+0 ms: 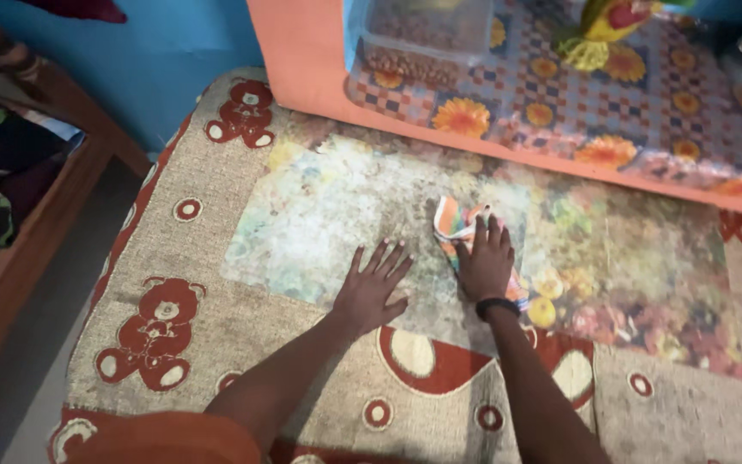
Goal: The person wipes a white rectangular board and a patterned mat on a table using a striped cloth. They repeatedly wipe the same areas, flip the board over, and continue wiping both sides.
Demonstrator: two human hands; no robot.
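My right hand point(484, 265) presses a striped cloth point(457, 225) flat-fingered onto the worn mat point(319, 215); my left hand point(371, 288) rests beside it, spread, holding nothing.

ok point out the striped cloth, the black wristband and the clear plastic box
striped multicolour cloth point(450, 222), head view, bare upper fold
black wristband point(497, 306), head view, band's middle, right wrist
clear plastic box point(427, 39), head view, front wall

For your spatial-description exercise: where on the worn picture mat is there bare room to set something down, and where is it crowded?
Bare: the pale patch of the picture mat left of the left hand, and its fruit-patterned stretch right of the right hand. Crowded: mid-mat, where both hands lie flat, the right on a striped cloth.
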